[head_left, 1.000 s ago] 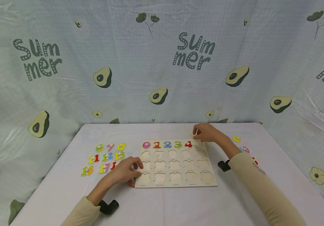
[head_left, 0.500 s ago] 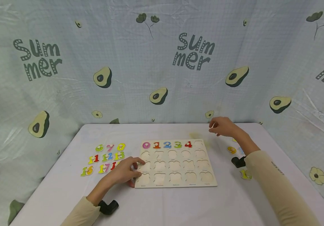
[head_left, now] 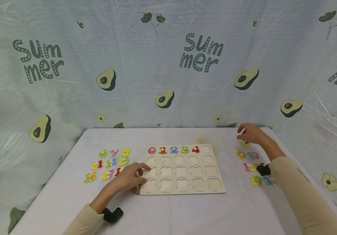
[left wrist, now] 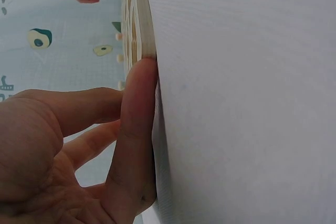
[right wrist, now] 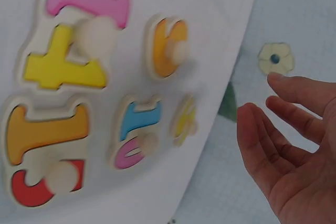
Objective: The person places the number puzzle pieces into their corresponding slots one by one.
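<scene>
My left hand (head_left: pixel 130 178) holds the wooden number puzzle board (head_left: pixel 183 194) at its left edge. In the left wrist view, one finger (left wrist: pixel 139 93) lies along the table with its tip against the board's side. Number pieces 0 to 4 sit in the top row; the other recesses are bare. My right hand (head_left: pixel 251 133) hovers at the table's far right with nothing in its fingers, thumb and fingertips apart. Right below it in the head view is a small yellow number piece (head_left: pixel 245 144), also seen as a yellow piece (right wrist: pixel 184 121) with a knob in the right wrist view.
Right of the board lie more knobbed pieces: an orange 9 (head_left: pixel 240 155), a 10 (head_left: pixel 253 155), a 14 (head_left: pixel 249 167) and a 19 (head_left: pixel 256 180). Several others, such as the 6 (head_left: pixel 103 153) and 16 (head_left: pixel 90 177), lie left. A printed curtain (head_left: pixel 168 71) stands behind.
My right hand has moved right, from the board's upper right corner to above the yellow piece. More right-hand pieces are uncovered. The left hand and board have stayed in place.
</scene>
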`<state>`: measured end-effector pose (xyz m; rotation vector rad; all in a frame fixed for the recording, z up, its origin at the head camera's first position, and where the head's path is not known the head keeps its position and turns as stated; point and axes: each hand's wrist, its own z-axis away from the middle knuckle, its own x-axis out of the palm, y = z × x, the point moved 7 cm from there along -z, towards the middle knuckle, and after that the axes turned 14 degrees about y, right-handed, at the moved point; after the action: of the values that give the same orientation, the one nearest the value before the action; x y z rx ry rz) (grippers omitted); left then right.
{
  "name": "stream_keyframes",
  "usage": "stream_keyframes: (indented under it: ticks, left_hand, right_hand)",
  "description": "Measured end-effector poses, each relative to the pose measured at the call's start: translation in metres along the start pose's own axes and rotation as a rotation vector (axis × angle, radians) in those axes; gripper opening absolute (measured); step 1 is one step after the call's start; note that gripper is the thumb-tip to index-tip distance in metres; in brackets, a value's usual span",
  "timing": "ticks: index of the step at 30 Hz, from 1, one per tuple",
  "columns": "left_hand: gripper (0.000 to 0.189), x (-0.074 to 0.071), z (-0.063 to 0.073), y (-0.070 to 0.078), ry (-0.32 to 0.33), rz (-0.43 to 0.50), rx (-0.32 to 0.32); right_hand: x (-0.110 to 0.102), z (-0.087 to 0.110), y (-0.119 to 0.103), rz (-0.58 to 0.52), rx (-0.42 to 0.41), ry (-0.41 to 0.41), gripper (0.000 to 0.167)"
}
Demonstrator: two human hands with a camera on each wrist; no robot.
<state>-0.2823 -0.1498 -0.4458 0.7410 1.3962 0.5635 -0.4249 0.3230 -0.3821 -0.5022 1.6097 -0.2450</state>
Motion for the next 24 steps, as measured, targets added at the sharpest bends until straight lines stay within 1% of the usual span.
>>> stream_keyframes:
  ticks: [4, 10, 15, 19, 24]
  left_hand:
    - [0.041, 0.0, 0.0, 0.0, 0.005, -0.011, -0.001]
    - [0.042, 0.0, 0.0, -0.002, 0.002, -0.008, -0.019]
    - [0.042, 0.0, 0.0, -0.003, 0.003, 0.0, -0.027]
    - [0.042, 0.0, 0.0, -0.002, 0.001, 0.001, -0.02]
    - [0.041, 0.001, -0.001, -0.001, -0.005, 0.006, -0.012]
  right_hand:
    - [0.004, 0.001, 0.021, 0.04, 0.018, 0.004, 0.039]
    - [0.012, 0.001, 0.041, 0.06, 0.07, -0.026, 0.029]
    - [0.016, 0.001, 0.048, 0.075, 0.099, -0.04, 0.024]
    - [0.02, 0.004, 0.051, 0.09, 0.129, -0.044, 0.025]
    - [0.021, 0.006, 0.052, 0.085, 0.137, -0.032, 0.03]
